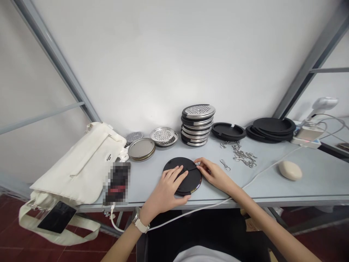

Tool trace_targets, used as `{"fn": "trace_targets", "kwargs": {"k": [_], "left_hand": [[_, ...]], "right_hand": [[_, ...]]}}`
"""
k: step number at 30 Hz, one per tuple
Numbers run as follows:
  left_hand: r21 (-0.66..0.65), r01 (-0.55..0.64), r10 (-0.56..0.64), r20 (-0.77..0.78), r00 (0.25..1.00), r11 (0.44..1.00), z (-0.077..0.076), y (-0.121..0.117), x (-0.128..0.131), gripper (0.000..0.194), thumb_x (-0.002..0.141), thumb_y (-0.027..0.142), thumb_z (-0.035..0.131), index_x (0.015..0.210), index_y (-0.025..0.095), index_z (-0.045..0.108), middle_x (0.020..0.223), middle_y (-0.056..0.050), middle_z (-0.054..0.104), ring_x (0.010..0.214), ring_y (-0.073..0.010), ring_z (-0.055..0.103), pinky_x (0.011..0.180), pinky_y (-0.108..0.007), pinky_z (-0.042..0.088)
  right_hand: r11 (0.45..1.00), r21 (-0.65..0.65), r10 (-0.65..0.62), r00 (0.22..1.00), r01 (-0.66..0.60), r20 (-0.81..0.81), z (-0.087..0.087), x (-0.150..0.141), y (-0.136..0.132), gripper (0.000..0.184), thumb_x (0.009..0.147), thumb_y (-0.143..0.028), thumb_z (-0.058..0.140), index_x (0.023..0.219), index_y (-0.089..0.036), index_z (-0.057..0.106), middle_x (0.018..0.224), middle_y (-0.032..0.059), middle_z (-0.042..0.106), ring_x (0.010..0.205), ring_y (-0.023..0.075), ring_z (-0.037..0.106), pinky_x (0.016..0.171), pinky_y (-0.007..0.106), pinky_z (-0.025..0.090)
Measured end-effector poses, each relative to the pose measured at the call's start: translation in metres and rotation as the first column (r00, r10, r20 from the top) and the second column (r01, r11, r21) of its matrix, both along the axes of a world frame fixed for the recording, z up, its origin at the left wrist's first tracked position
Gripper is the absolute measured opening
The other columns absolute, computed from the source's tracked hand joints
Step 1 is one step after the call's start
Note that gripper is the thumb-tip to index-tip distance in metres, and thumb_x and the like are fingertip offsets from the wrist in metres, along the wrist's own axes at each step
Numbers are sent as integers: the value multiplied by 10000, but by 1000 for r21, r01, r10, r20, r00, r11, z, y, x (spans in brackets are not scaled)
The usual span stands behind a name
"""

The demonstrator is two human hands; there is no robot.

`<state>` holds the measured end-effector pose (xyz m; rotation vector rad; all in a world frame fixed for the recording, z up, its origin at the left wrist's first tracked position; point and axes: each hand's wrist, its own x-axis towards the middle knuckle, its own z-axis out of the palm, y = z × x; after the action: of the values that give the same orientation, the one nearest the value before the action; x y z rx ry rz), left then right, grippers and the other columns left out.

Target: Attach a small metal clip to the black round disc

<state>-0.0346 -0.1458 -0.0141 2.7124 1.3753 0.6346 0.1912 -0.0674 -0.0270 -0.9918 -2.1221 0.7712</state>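
Note:
A round black disc [188, 182] with a colourful strip on its lower right edge lies on the table before me. My left hand [170, 187] rests on top of it, fingers stretched out and the thumb by its front edge. At the disc's upper right edge my right hand [211, 174] pinches a small metal clip [196, 164], mostly hidden by the fingers. To the right lie a single metal clip [225, 165] and a loose pile of metal clips [245, 158].
Behind the disc stands a tall stack of perforated metal discs in black rings [198, 125]. Metal plates [141, 149] lie left, black rings [272, 129] right. A white bag [79, 163] and a phone [117, 183] flank the left. A white cable [256, 176] crosses under my right forearm.

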Motion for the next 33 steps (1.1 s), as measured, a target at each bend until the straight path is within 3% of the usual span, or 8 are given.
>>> {"fn": "trace_targets", "kwargs": {"k": [22,28,33], "left_hand": [[-11,3,-3,4,1000,1000,-1,1,0,714,804,391,622,1441,224,346,1502,-101,349,1374,-279,325,1094,-465,321],[-26,3,-3,2,1000,1000,-1,1,-1,716,812,394,616,1448,224,334,1513,-99,330,1385,-276,305,1101,-464,309],[-29,3,-3,4,1000,1000,-1,1,-1,708,818,398,612,1447,229,335,1512,-103,331,1380,-276,314,1098,-468,309]], "right_hand": [[1000,14,-13,1000,13,11,-2,-1,-1,190,969,-306,378,1023,-198,524,672,-4,597,613,161,561,617,263,435],[998,61,-29,999,31,-37,-3,-2,0,235,969,-265,368,1157,-187,485,759,22,615,716,179,605,721,292,477],[990,139,-20,1000,22,-18,-5,0,2,272,969,-239,366,1153,-204,563,1000,83,628,895,197,614,818,318,479]]}}
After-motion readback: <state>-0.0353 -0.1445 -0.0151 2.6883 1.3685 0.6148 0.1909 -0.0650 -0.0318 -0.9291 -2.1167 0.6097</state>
